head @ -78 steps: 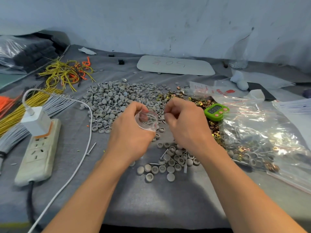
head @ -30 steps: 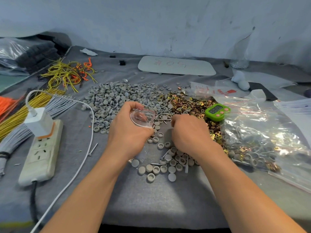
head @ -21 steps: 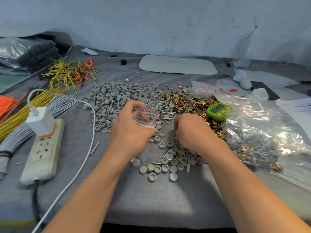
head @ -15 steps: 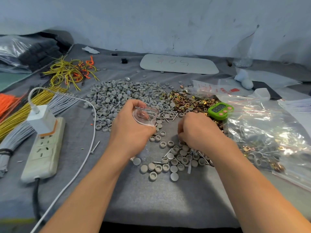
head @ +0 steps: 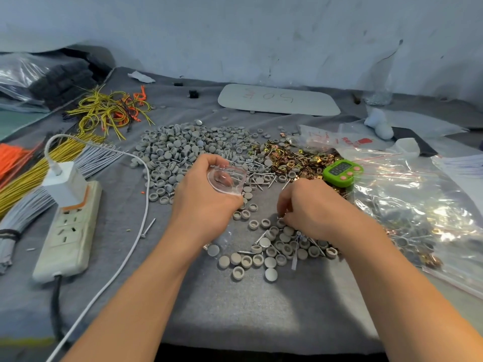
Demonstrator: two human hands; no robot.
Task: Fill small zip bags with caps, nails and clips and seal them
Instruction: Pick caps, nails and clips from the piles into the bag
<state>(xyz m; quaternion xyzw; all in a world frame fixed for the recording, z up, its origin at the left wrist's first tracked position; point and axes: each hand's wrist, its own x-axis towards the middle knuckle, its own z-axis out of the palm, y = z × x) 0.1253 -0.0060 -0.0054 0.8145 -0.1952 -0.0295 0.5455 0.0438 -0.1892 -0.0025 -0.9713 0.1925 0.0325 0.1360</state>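
My left hand (head: pixel 203 199) holds a small clear zip bag (head: pixel 226 178) with its mouth spread open, just above the table. My right hand (head: pixel 311 207) is down on the near cluster of grey caps (head: pixel 269 252), fingers curled and pinching at caps and nails at its left edge. What sits between those fingertips is hidden. A big heap of grey caps (head: pixel 183 147) lies behind the left hand. Loose nails (head: pixel 261 176) lie between that heap and the pile of brass clips (head: pixel 295 158).
A white power strip (head: pixel 68 231) with a charger and white cable (head: pixel 125 259) lies on the left. Yellow, grey and orange wire bundles (head: pixel 31 168) lie far left. A green timer (head: pixel 342 172) and large plastic bags (head: pixel 413 205) of filled packs lie on the right. A white board (head: pixel 278 100) lies at the back.
My right hand has dropped from the bag's mouth to the near caps and slid right and nearer. The left hand keeps the open bag nearly still.
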